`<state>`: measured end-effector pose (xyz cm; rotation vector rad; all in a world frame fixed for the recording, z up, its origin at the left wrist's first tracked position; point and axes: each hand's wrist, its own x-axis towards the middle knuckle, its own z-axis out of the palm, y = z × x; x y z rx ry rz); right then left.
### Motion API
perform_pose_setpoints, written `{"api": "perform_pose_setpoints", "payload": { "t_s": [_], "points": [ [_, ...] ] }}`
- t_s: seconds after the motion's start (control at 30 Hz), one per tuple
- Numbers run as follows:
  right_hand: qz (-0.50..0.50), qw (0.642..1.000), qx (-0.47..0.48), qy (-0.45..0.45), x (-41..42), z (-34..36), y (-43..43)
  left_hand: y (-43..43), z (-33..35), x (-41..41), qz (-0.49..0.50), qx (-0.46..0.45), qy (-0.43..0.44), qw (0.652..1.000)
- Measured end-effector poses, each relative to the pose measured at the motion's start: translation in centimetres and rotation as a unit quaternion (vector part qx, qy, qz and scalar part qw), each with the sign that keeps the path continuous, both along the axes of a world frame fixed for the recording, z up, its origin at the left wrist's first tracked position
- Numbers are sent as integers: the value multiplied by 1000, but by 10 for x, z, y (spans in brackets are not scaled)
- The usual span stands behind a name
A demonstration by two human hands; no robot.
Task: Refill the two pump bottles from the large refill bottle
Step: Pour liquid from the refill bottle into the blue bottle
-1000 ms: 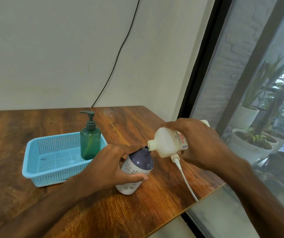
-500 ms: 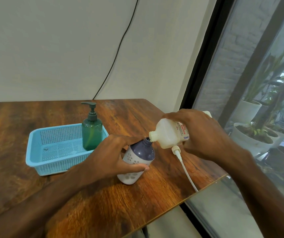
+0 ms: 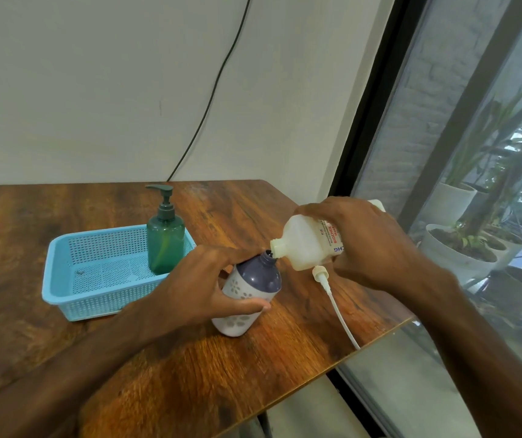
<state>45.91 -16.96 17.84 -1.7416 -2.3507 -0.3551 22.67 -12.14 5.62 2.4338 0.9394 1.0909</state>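
Both hands hold bottles. The left hand (image 3: 201, 281) wraps round the flowered bottle (image 3: 256, 276), thumb across its white lower body and fingers curled over the far side near the shoulder. This bottle rests on the table (image 3: 190, 374) on its base edge, tilted right toward the window (image 3: 443, 153), its neck open with no pump on it. Its walls are opaque, dark blue above and white with flower prints below, so what it holds cannot be seen.

The right hand (image 3: 368, 245) grips the refill bottle (image 3: 304, 245) round its labelled body, fingers over the top. That bottle is tipped nearly flat, uncapped mouth pointing left and slightly down, touching or just above the flowered bottle's neck. Through its cloudy plastic the lower side looks cream-coloured, as if liquid lies there. Whether anything is flowing cannot be told.

Just below the refill bottle a white pump (image 3: 320, 273) lies on the table, its long tube running toward the near right edge.

Left of the hands sits a light blue mesh basket (image 3: 60, 279). A green bottle (image 3: 165, 245) stands upright in its far right corner, dark pump screwed on. The tinted plastic shows the dip tube inside; its fill level is unclear. A small dark speck lies on the basket floor.

A black cable (image 3: 215, 90) runs down the wall behind the table. White pots (image 3: 455, 263) with plants stand outside the window.
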Motion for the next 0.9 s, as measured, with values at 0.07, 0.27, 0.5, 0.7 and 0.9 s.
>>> {"api": "perform_pose_setpoints", "payload": {
  "t_s": [0.07,0.27,0.5,0.7,0.9],
  "points": [
    [1,1000,0,-3,0,1,1,0,0,0,3,-1,1,1000],
    [-1,1000,0,-7,-1,1,4,0,0,-1,7,0,2,1000],
    [-1,1000,-4,-9,-2,2,4,0,0,0,9,-7,5,1000],
    [-1,1000,-9,-14,-3,5,4,1,-1,-1,15,-11,15,1000],
    [-3,1000,-8,-26,-3,6,4,1,-1,0,9,-2,13,1000]
  ]
}}
